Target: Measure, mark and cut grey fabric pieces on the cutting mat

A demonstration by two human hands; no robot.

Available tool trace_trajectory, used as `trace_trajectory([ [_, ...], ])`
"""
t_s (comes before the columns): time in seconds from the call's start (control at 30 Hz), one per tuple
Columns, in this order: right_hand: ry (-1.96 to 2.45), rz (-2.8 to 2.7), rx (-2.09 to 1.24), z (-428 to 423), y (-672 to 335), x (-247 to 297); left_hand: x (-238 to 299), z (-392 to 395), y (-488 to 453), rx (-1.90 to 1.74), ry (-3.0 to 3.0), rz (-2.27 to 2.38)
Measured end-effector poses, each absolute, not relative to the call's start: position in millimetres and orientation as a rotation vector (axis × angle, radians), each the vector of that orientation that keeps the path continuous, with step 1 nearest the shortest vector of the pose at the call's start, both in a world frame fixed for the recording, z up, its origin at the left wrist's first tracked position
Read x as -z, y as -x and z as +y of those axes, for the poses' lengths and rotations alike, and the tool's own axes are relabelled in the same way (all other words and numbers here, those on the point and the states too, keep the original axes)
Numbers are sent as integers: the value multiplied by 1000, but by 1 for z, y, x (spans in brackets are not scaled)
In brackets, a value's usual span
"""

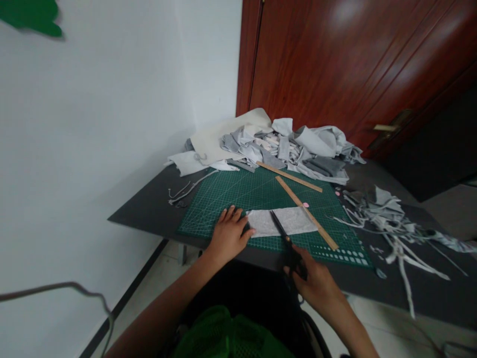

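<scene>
A rectangular strip of light grey cloth (pixel 261 223) lies on the green cutting mat (pixel 238 191). My left hand (pixel 230 232) rests flat with its fingers apart at the cloth's left end, the thumb touching its edge. A dark patch shows between thumb and forefinger; I cannot make out what it is. Black scissors (pixel 281 228) are gripped in my right hand (pixel 313 276) at the table's front edge. Their blades point away from me and lie over the middle of the cloth, looking closed. One wooden ruler (pixel 288 191) crosses the cloth's right end.
Another wooden ruler (pixel 290 176) lies farther back on the mat. Behind it is a heap of grey and white fabric (pixel 316 141) against the brown door (pixel 316 64). Thin scraps (pixel 395 219) spread over the right of the dark table (pixel 149 204); a white wall (pixel 122 99) stands left.
</scene>
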State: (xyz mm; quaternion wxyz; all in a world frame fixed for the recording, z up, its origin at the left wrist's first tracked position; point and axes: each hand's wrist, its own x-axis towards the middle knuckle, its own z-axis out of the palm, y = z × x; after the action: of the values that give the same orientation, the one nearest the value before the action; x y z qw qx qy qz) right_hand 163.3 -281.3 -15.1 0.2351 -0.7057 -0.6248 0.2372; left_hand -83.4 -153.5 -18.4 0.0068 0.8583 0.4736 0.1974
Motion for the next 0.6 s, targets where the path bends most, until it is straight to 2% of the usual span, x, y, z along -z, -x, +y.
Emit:
trace_trajectory([
  [0.37,1853,-1673,-650,-278,-166,14,7,-136,63,-718,-2483,1577],
  [0.6,1870,-1674,-647,-278,-166,14,24,-127,75,-700,-2485,1298],
])
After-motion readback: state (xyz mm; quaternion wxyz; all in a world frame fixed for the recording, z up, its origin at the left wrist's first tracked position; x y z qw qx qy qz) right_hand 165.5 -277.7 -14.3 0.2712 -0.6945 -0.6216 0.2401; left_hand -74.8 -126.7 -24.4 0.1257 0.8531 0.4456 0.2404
